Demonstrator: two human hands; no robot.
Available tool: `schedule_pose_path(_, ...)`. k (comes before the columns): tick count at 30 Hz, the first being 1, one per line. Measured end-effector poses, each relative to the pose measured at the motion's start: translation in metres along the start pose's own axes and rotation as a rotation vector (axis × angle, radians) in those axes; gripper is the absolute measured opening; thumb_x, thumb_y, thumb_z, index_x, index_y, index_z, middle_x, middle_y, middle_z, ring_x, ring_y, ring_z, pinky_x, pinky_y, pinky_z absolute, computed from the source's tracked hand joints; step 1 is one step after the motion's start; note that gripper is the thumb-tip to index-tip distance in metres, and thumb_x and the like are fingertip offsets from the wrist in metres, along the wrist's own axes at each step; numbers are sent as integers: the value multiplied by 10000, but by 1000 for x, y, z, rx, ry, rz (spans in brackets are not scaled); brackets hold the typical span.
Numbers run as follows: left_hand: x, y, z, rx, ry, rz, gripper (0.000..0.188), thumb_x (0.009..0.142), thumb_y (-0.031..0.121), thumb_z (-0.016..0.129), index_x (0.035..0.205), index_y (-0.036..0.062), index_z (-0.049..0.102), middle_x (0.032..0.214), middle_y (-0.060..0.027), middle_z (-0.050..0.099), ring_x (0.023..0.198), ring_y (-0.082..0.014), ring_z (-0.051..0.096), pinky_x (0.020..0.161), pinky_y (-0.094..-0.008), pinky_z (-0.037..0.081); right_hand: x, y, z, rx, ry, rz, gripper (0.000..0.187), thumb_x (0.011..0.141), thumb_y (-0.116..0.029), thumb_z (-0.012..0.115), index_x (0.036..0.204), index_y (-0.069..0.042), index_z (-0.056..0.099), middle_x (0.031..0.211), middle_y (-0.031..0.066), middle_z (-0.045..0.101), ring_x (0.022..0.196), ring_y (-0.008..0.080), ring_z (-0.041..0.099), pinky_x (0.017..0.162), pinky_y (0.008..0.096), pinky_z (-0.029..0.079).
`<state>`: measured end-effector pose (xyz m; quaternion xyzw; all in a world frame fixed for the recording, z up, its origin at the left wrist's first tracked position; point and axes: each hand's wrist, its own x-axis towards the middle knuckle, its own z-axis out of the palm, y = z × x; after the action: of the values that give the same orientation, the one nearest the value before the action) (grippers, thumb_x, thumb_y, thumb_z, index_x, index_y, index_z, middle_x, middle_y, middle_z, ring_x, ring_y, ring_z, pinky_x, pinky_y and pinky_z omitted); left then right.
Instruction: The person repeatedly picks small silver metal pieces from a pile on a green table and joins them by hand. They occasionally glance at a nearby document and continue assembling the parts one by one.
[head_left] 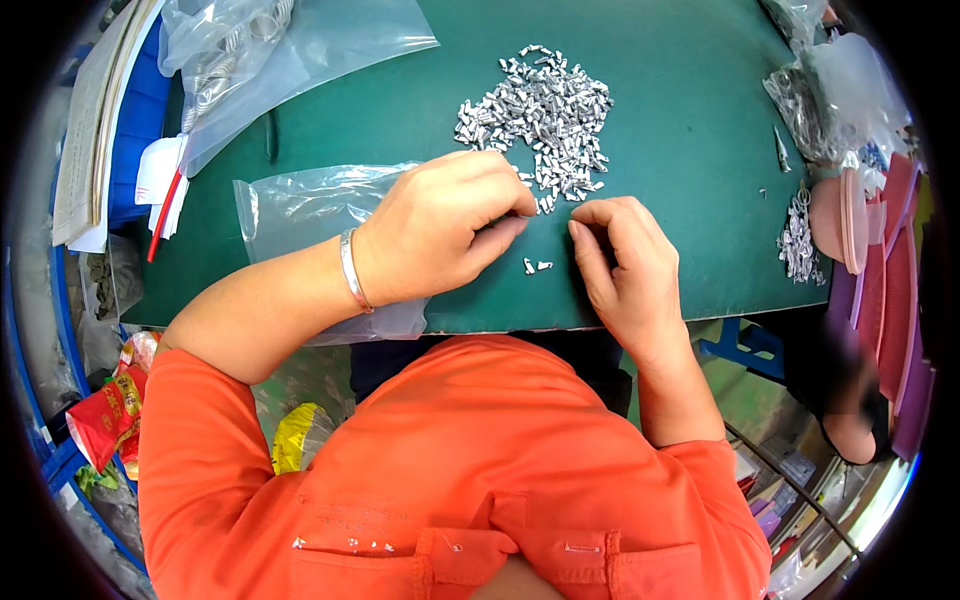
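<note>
A pile of small silver metal pieces [545, 110] is spread on the green tabletop [690, 120]. My left hand [445, 225], with a silver bangle [352, 270] at its wrist, reaches the pile's near edge. Its thumb and forefinger close together there; anything pinched between them is too small to make out. Just right of it, my right hand [632, 265] has its fingers curled, thumb tip close to forefinger tip, and I cannot see what they hold. Two loose metal pieces [537, 267] lie between my hands, nearer to me. A clear plastic bag [300, 205] lies flat under my left forearm.
Another clear bag [300, 60] with coiled metal parts lies at the far left, near a red pen [165, 215] and a blue bin [138, 120]. At the right edge are a small heap of silver parts [798, 240], a pink container [838, 220] and plastic bags [850, 90].
</note>
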<state>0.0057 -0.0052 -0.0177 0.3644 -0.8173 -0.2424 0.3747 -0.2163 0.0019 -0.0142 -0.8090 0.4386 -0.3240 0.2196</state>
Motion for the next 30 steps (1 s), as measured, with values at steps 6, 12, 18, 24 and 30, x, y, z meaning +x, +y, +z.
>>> schedule_pose_path(6, -2, -2, 2, -5, -18, -5, 175, 744, -25, 735, 877, 40, 641, 850, -93, 646, 773, -272, 625, 671, -357, 502, -1, 1, 1, -29, 29, -3, 187, 746, 51, 716, 894, -15, 624, 865, 124, 614, 774, 302, 613, 696, 380, 514)
schedule_pose_path(12, -2, -2, 2, 1, -14, -5, 162, 750, -11, 733, 870, 49, 643, 843, -77, 648, 758, -257, 622, 681, -352, 492, -1, 9, 5, -25, 61, -77, 188, 742, 47, 718, 909, -7, 651, 898, 110, 609, 815, 287, 601, 712, 362, 499)
schedule_pose_path(18, -3, -3, 1, -5, -20, -29, 156, 750, 0, 736, 866, 54, 646, 830, -65, 645, 747, -246, 616, 683, -348, 481, 3, 7, -4, -49, -37, -23, 144, 776, 18, 714, 907, -12, 664, 908, 113, 606, 836, 289, 593, 744, 379, 493)
schedule_pose_path(24, -3, -1, 1, 10, -20, -22, 165, 746, 48, 756, 878, 72, 659, 823, -51, 643, 746, -231, 613, 706, -332, 457, -4, 0, 2, 79, 63, -24, 160, 746, 70, 715, 867, -20, 660, 863, 107, 663, 769, 271, 645, 688, 341, 520)
schedule_pose_path(30, -5, -4, 1, 9, -38, 20, 179, 728, 86, 781, 883, 92, 692, 836, -38, 656, 774, -213, 633, 715, -337, 443, -7, -5, 17, 277, 105, -99, 239, 713, 113, 733, 871, -18, 610, 831, 91, 675, 731, 229, 648, 653, 312, 524)
